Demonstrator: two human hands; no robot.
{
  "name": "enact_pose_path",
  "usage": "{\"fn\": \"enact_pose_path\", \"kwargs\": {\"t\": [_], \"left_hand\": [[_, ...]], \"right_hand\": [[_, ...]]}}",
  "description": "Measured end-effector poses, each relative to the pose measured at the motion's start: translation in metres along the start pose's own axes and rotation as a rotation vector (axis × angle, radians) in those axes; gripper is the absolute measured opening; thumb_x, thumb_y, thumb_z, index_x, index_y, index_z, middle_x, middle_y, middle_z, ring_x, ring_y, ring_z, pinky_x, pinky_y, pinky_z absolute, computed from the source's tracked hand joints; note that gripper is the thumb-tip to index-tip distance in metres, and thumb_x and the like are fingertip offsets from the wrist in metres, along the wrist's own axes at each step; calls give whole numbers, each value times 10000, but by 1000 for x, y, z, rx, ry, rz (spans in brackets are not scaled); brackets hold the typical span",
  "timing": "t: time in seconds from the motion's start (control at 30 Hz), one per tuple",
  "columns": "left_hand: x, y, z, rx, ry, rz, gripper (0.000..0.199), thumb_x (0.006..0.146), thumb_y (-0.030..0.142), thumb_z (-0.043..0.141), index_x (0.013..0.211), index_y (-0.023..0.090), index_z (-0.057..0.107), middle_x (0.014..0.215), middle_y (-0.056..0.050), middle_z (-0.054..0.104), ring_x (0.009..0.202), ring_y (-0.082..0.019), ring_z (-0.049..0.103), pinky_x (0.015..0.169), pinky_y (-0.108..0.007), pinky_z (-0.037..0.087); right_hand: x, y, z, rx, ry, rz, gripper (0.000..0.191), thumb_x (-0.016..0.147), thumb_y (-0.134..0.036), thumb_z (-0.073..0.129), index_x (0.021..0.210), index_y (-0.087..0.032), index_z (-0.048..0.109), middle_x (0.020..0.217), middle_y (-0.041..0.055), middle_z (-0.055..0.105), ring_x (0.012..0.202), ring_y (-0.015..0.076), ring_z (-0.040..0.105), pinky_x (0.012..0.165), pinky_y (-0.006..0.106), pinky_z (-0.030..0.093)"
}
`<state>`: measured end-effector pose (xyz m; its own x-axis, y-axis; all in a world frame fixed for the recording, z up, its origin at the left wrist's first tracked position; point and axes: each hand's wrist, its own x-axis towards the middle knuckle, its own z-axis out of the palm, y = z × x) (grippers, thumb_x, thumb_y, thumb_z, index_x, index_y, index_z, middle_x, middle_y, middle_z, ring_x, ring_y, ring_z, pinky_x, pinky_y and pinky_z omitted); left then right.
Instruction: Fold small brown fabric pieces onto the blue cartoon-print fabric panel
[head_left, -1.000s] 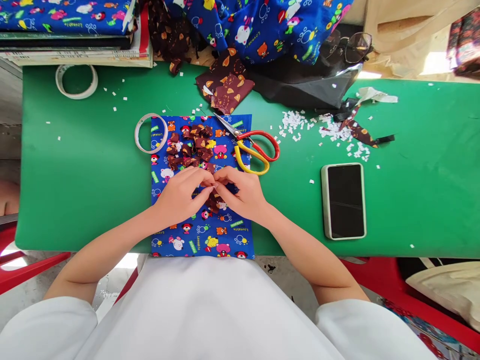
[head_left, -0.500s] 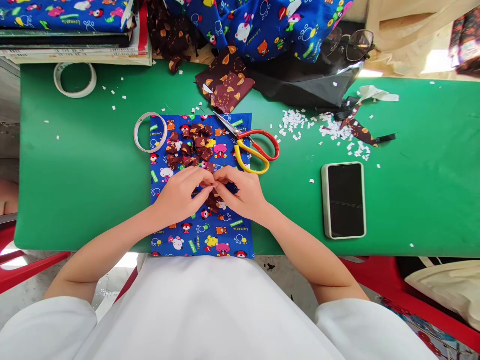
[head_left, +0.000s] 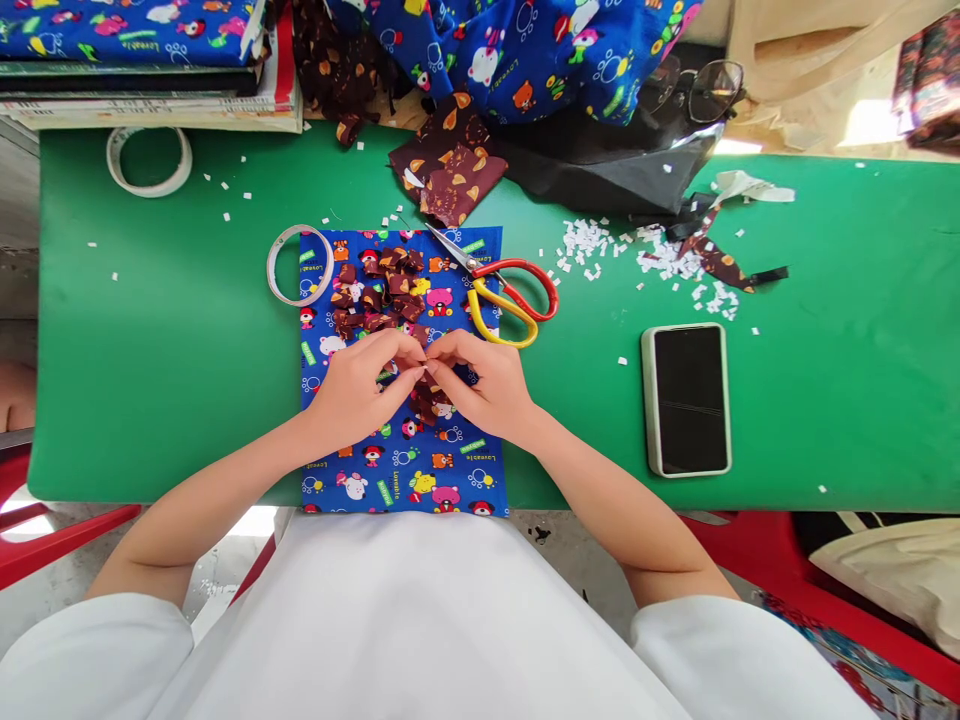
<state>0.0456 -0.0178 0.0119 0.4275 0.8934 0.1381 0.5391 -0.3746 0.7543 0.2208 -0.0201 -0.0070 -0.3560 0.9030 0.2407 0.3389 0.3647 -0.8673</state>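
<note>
My left hand point(head_left: 367, 385) and my right hand point(head_left: 480, 378) meet fingertip to fingertip over a blue cartoon-print cloth point(head_left: 420, 470). Both are closed in a pinch on a small brown fabric piece, mostly hidden by the fingers. Just below the fingertips, more brown patterned fabric point(head_left: 431, 403) lies on the cloth. Beyond my hands sits a cluster of small brown fabric pieces point(head_left: 382, 292). Scissors point(head_left: 510, 300) with one red and one yellow handle lie partly open at the cloth's upper right. A roll of tape point(head_left: 271, 265) rests over the cloth's left edge.
The green table point(head_left: 187, 350) also bears a second tape roll point(head_left: 112, 160), a phone point(head_left: 686, 400), a folded brown fabric point(head_left: 450, 165) and scattered white paper bits point(head_left: 589, 245). Stacked books point(head_left: 165, 108), a black bag point(head_left: 600, 165) and glasses point(head_left: 716, 90) line the back.
My fingertips have shifted very slightly upward, still pinched together. The surrounding objects lie as before; the whole view has moved a touch.
</note>
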Motion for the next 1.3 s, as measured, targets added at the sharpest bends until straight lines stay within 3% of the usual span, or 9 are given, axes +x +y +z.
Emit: {"fn": "enact_pose_path", "kwargs": {"t": [0.5,0.87,1.3], "left_hand": [[1,1,0,-47,8,-137,83,791,151,588,865,179,564,784,30,644,714,-101,604,679,-222,480],[0,0,-1,-25,43,-109,59,813,164,579,864,182,557,789,31,642,727,-95,606,697,-216,487],[0,0,-1,-11,43,-87,55,813,171,587,860,182,559,784,28,650,710,-96,605,677,-212,482]], "right_hand": [[1,-2,-2,-19,9,36,74,840,-176,523,807,-191,588,644,-26,652,546,87,588,536,205,463],[0,-2,-1,14,30,79,66,825,-156,515,796,-192,561,607,-38,629,527,89,599,520,202,461],[1,-3,-2,-71,-13,-7,86,842,-156,496,782,-203,537,615,-38,614,538,91,562,536,213,434]]}}
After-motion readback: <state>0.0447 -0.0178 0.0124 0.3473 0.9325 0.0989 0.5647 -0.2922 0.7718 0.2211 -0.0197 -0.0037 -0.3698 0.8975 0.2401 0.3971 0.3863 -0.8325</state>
